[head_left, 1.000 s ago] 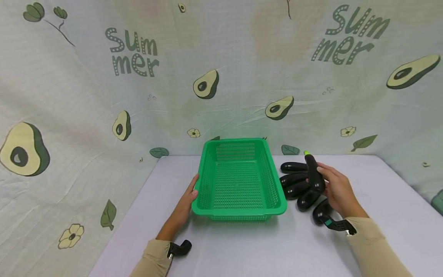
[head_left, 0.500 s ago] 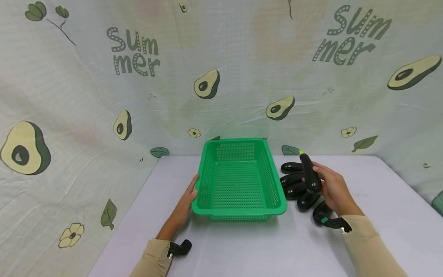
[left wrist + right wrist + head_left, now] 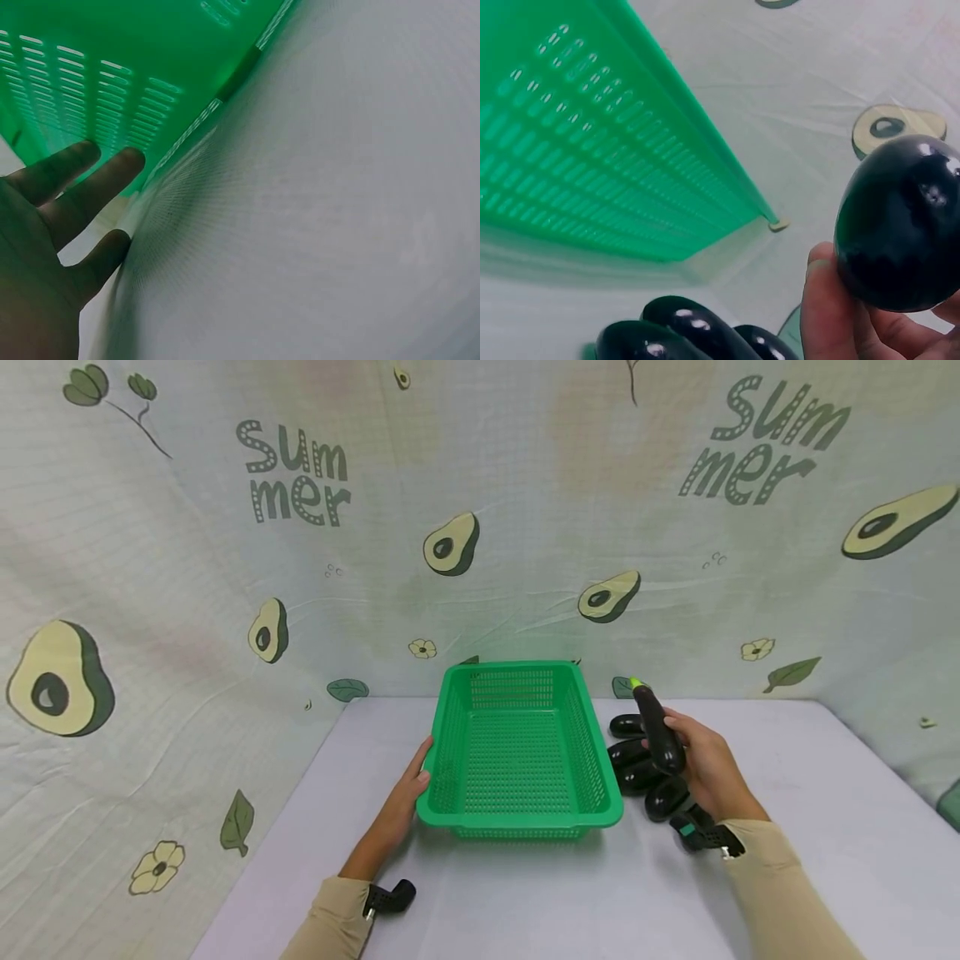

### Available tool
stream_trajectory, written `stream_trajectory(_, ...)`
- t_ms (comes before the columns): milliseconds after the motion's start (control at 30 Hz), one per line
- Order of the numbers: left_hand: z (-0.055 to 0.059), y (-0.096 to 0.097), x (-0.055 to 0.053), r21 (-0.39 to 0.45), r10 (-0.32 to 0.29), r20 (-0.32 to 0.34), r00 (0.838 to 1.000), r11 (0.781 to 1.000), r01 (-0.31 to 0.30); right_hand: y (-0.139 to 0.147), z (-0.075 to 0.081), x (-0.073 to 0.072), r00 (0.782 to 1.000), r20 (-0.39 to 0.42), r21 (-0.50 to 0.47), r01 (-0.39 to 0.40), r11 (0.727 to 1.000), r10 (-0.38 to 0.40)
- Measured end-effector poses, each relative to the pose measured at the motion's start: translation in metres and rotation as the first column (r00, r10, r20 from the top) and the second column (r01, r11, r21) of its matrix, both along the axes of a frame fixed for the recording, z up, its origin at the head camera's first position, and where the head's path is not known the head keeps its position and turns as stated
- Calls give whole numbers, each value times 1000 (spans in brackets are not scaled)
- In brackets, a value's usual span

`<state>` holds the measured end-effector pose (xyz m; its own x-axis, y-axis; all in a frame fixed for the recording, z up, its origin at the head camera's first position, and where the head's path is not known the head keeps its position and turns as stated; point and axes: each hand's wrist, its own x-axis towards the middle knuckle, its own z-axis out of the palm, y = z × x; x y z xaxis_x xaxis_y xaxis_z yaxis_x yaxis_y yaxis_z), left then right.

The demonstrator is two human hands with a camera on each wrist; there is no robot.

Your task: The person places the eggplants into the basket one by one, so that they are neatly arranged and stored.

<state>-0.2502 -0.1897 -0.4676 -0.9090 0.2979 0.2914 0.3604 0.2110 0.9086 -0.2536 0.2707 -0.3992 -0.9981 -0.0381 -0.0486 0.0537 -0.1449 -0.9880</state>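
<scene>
A green plastic basket [image 3: 519, 820] with slotted walls stands on the table, with nothing inside it. At its left side my left hand [image 3: 401, 802] touches the wall under the rim; in the left wrist view its fingers [image 3: 97, 191] are straight and spread. To the right of the basket, my right hand [image 3: 711, 768] grips a dark eggplant [image 3: 658, 727] between thumb and fingers, its green stem pointing up and left. The rounded bottom of that eggplant [image 3: 900, 225] fills the right side of the right wrist view. Below it lie several more eggplants [image 3: 637, 777], partly hidden by the hand.
The white table [image 3: 510, 902] reaches back to a cloth backdrop [image 3: 525, 527] printed with avocados and lettering. Both wrists wear black camera straps [image 3: 390, 897]. The basket's right rim rises between the held eggplant and the basket's inside.
My right hand has carried the held eggplant left over the others, closer to the basket, and its stem end now tilts further left. My left hand and the basket stay in place.
</scene>
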Motion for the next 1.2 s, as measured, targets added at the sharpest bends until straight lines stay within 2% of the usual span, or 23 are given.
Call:
stream_trajectory(300, -3, 0, -1, 9, -17, 5, 1000, 1000, 17, -8, 2, -5, 999, -31, -45, -28, 999, 26)
stream_trajectory(567, -2, 0, 1, 2, -8, 1, 1000, 1000, 8, -18, 5, -10, 998, -28, -62, -66, 996, 64)
stream_trajectory(800, -1, -1, 0, -13, -8, -7, 1000, 1000, 8, -27, 8, -14, 993, -61, -96, -109, 989, 103)
stream_trajectory(1200, -1, 0, 0, -43, 6, -21, 1000, 999, -7, -40, 14, -20, 995, -66, -125, -83, 989, 75)
